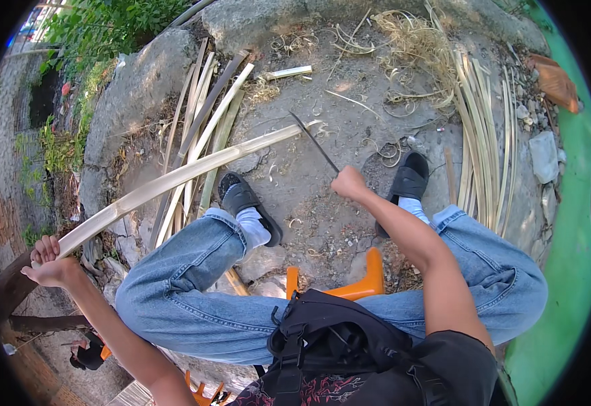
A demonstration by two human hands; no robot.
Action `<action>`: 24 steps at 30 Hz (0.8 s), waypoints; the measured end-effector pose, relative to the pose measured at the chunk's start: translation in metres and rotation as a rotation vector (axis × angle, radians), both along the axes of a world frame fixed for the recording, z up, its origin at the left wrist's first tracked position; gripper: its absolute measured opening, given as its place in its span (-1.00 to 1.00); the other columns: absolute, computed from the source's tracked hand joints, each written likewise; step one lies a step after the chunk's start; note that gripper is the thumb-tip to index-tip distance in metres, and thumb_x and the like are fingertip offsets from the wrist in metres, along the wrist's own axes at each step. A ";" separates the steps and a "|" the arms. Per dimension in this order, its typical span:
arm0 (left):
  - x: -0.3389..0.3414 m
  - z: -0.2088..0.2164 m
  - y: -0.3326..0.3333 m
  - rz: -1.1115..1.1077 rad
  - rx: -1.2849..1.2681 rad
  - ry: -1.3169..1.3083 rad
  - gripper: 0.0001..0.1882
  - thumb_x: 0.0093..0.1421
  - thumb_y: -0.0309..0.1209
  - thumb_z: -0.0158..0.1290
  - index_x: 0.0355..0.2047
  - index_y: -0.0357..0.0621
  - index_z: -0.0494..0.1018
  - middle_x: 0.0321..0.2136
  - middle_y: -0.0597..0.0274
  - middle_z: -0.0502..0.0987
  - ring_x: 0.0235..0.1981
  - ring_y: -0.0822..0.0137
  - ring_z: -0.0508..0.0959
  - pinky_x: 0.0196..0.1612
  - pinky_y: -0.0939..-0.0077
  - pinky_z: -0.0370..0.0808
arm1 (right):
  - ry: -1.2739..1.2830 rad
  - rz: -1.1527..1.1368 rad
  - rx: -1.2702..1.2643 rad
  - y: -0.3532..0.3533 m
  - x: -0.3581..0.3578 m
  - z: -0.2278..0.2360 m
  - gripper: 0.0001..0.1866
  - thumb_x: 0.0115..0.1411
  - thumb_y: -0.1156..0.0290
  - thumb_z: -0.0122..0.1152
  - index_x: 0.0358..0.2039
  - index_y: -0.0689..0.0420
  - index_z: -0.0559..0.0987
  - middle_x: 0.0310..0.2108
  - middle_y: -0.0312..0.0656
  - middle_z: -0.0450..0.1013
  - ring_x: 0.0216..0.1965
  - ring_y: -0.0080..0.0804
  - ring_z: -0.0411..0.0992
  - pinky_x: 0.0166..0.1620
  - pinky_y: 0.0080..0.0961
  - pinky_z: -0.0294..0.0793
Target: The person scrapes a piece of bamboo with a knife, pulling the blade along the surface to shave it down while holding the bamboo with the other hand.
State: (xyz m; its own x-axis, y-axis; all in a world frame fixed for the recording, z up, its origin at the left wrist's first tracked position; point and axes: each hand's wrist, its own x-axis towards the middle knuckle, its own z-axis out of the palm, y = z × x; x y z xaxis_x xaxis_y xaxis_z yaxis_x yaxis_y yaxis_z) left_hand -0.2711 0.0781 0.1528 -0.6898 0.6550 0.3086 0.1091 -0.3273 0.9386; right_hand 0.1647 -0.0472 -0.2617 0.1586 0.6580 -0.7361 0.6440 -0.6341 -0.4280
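Observation:
My left hand (46, 262) is closed round the near end of a long split bamboo strip (167, 181), out past my left knee. The strip slants up and to the right, with its pale inner face showing, and its far end reaches the middle of the ground. In my right hand (349, 181) is a knife with a long, thin, dark blade (317, 145), gripped by a handle that my fingers hide. The blade crosses the strip's far end; whether it touches the strip I cannot tell. A thin curl sticks out at that end.
Bamboo strips (204, 111) lie in a bundle at left, and another bundle (478, 128) lies at right. A heap of curly shavings (414, 51) sits at the far side. An orange plastic stool (370, 274) shows between my legs. A green surface (583, 203) borders the right.

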 end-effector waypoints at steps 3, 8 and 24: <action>0.005 0.002 0.001 -0.041 0.019 0.041 -0.46 0.28 0.11 -0.57 -0.65 -0.01 -0.06 -0.77 0.35 -0.06 -0.76 0.47 -0.04 -0.71 0.60 -0.04 | 0.099 -0.034 0.048 0.006 -0.027 0.037 -0.74 -0.18 0.43 0.14 -0.49 0.37 0.56 -0.49 0.18 0.48 -0.37 0.10 0.49 -0.24 -0.24 0.48; 0.004 0.005 0.001 -0.011 0.001 0.043 -0.43 0.24 0.18 -0.59 -0.66 -0.02 -0.06 -0.78 0.34 -0.05 -0.77 0.46 -0.04 -0.72 0.60 -0.04 | 0.434 0.212 0.328 0.038 -0.115 0.157 -0.76 -0.17 0.40 0.13 -0.50 0.30 0.57 -0.51 0.18 0.47 -0.41 0.11 0.47 -0.27 -0.15 0.46; 0.011 0.007 -0.009 -0.056 0.021 0.094 -0.43 0.25 0.15 -0.61 -0.64 -0.05 -0.02 -0.77 0.33 -0.04 -0.75 0.47 -0.02 -0.71 0.59 -0.03 | 0.268 0.171 0.188 0.035 -0.089 0.134 -0.76 -0.09 0.39 0.13 -0.44 0.29 0.59 -0.44 0.15 0.49 -0.37 0.04 0.50 -0.23 -0.23 0.48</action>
